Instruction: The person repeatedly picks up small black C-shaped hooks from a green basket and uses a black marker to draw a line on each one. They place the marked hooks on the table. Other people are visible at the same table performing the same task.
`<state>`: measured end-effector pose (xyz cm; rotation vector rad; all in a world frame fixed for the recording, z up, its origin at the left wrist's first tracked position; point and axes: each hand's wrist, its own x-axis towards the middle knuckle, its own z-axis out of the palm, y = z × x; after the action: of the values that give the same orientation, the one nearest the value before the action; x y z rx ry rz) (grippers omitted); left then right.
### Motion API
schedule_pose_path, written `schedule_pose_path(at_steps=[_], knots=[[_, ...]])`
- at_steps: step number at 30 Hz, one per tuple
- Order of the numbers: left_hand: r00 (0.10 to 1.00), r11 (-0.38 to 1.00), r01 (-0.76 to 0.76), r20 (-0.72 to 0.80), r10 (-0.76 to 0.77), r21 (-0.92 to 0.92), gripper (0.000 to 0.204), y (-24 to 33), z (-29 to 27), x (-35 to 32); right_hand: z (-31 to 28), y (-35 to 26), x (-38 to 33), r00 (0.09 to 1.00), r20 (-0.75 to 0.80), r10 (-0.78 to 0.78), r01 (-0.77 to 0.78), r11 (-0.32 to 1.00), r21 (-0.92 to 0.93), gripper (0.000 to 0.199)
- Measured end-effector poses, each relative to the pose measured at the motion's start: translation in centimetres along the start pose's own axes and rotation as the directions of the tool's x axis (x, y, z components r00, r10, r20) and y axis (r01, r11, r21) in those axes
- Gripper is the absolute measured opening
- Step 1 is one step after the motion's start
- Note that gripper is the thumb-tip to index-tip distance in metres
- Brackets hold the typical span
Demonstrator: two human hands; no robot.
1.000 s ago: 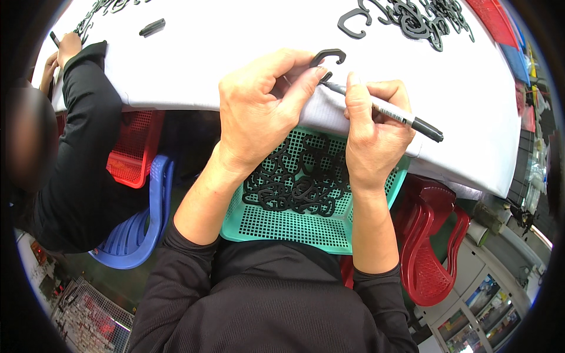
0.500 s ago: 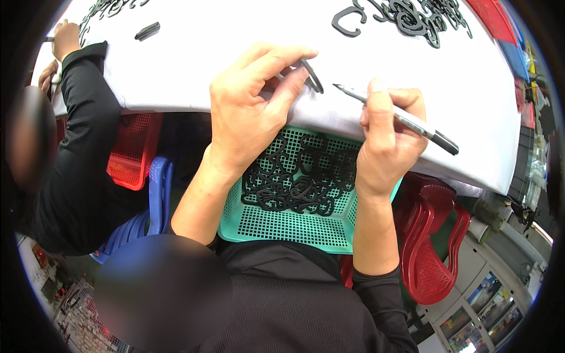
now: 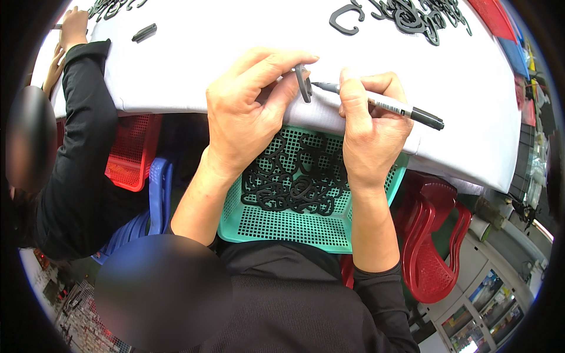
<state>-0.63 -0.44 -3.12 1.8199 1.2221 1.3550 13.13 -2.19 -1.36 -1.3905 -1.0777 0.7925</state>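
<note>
Between thumb and fingers, my left hand (image 3: 250,100) pinches a small black C-shaped part (image 3: 303,85), tilted above the table's near edge. My right hand (image 3: 376,123) grips a marker pen (image 3: 391,106) with a pale barrel and a black end. Its uncapped tip points left and is at or very near the part; whether they touch I cannot tell. Below both hands, a green plastic basket (image 3: 288,232) holds many similar black C-shaped parts (image 3: 294,188).
The white-covered table (image 3: 194,53) bears a pile of black C-shaped parts (image 3: 409,17) at the far right and a black pen cap (image 3: 144,32) at left. At far left a co-worker's arm (image 3: 88,100) reaches over the table. Dark red chairs (image 3: 429,259) stand at right.
My right hand has moved left, bringing the marker's tip to the black part. In my left hand the part has turned and shows more of its face.
</note>
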Motion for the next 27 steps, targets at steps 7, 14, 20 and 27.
schedule_pose_path(at_steps=[7,14,20,27], knots=[[1.000,1.000,-0.013,-0.004,0.013,-0.006,0.028,-0.1,0.0,0.1,0.1,0.0,0.0,1.000,0.001,-0.004,0.004,1.000,-0.021,0.017],[1.000,1.000,-0.016,0.009,0.016,0.021,0.030,0.0,-0.3,0.1,-0.4,0.7,-0.5,0.995,-0.092,-0.049,0.069,0.970,0.232,0.012],[0.845,0.978,-0.117,0.500,0.191,-0.175,0.028,0.5,-2.7,1.0,-1.2,0.4,3.5,0.969,-0.068,-0.236,0.232,0.971,-0.058,0.016],[0.895,0.956,0.131,0.446,0.000,-0.263,0.021,0.6,-3.3,1.2,-0.8,1.3,7.3,0.781,0.374,-0.500,0.620,0.553,-0.557,0.017]])
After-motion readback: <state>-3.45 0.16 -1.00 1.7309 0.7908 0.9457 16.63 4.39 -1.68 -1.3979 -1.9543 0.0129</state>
